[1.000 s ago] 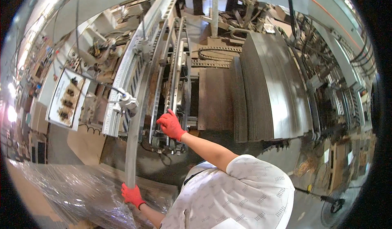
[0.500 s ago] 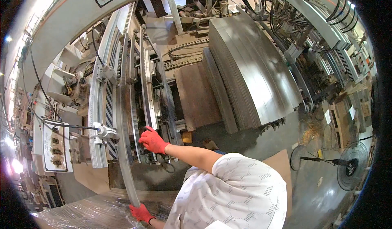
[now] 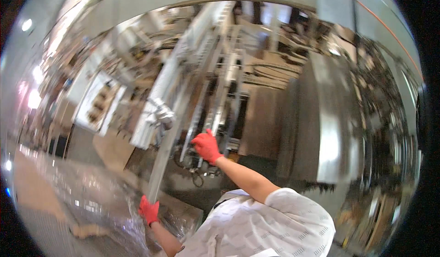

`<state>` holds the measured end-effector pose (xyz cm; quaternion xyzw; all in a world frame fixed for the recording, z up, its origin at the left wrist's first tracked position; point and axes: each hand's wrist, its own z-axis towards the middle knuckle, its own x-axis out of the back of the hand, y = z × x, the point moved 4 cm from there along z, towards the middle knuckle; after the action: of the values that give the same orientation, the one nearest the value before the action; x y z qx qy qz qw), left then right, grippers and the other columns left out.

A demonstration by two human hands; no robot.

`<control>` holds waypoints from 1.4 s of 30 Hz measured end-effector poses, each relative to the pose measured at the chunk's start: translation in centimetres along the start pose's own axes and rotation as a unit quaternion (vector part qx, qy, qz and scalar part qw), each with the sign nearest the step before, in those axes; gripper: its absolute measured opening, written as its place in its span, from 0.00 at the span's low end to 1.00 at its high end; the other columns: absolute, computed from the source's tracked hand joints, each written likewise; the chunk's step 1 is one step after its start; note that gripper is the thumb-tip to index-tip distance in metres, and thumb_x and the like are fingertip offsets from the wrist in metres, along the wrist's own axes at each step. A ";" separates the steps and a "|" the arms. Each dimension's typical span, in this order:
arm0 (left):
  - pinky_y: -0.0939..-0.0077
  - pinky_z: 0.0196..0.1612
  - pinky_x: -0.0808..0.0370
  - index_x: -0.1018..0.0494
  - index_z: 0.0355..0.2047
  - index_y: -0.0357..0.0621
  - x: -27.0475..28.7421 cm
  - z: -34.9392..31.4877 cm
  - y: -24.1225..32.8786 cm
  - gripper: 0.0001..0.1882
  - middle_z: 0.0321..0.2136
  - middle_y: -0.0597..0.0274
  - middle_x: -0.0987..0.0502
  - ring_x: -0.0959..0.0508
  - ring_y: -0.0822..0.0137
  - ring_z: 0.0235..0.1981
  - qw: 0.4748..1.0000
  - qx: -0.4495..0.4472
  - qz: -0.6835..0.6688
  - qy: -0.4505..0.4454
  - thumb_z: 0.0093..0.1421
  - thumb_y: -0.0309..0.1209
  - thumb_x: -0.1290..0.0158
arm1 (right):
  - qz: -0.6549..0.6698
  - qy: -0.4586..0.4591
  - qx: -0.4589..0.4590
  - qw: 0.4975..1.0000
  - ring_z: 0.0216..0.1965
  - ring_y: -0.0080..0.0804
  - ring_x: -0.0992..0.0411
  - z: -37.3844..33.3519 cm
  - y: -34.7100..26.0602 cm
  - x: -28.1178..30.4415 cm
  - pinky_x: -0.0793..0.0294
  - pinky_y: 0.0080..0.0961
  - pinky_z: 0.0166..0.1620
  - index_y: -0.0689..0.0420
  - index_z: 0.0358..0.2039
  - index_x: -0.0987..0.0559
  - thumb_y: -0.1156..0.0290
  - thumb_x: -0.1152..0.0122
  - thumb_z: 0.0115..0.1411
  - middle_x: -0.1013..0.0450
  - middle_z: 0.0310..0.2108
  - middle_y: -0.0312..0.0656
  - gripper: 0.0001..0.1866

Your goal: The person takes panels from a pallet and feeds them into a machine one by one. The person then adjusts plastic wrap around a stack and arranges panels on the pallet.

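Note:
A long, narrow grey metal strip (image 3: 166, 164) runs beside a machine's pale rail (image 3: 145, 125), its near end sticking out toward me. My left hand (image 3: 149, 210), in a red glove, is closed around that end at the lower left. My right hand (image 3: 207, 147), also red-gloved, is at the near end of the machine's parallel metal bars (image 3: 224, 99). Its fingers are curled; whatever they may hold is hidden. A silvery clamp-like fitting (image 3: 159, 113) sits on the rail, close to the strip. Motion blurs much of the picture.
A tall stack of shiny metal sheets (image 3: 331, 142) stands to the right, with brown boards (image 3: 260, 126) beside it. Clear plastic film (image 3: 98, 195) covers a surface at the lower left. A white control panel (image 3: 100, 102) is left of the rail; wooden pallets (image 3: 378, 222) are at the lower right.
My view has swung left, so the machine and sheet stack appear farther right. My left hand still grips the strip's end, and my right hand remains by the bars.

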<state>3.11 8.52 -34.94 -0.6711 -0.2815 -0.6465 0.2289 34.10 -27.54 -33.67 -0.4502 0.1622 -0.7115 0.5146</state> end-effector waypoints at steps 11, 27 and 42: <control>0.41 0.60 0.42 0.35 0.56 0.49 3.3 -0.8 3.7 0.40 0.51 0.51 0.27 0.29 0.47 0.55 0.999 -0.026 -0.033 0.027 0.43 0.43 0.32 | 0.153 -0.004 -0.185 0.971 0.45 0.31 0.25 -0.3 -1.8 -1.1 0.63 0.51 0.71 0.47 0.35 0.18 0.64 0.39 0.54 0.23 0.37 0.32 0.08; 0.61 0.50 0.26 0.29 0.55 0.41 5.1 -9.1 8.9 0.41 0.45 0.48 0.21 0.21 0.54 0.48 0.951 -0.109 -0.280 -0.073 0.35 0.32 0.29 | 0.266 -0.210 0.008 0.941 0.52 0.31 0.31 -10.0 -7.1 -5.3 0.32 0.30 0.55 0.52 0.55 0.25 0.64 0.42 0.66 0.27 0.48 0.38 0.18; 0.58 0.62 0.36 0.41 0.66 0.38 8.2 -11.9 36.5 0.45 0.62 0.41 0.35 0.34 0.45 0.61 0.814 -0.486 -0.229 -0.221 0.53 0.45 0.35 | 0.138 0.286 -0.477 0.819 0.57 0.54 0.33 -4.8 4.1 14.8 0.34 0.40 0.60 0.69 0.62 0.45 0.62 0.30 0.47 0.34 0.54 0.66 0.48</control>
<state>18.97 -25.72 -23.94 -0.7358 -0.1195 -0.5670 -0.3505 31.68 -43.30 -32.09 -0.3884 0.6821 -0.5630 0.2589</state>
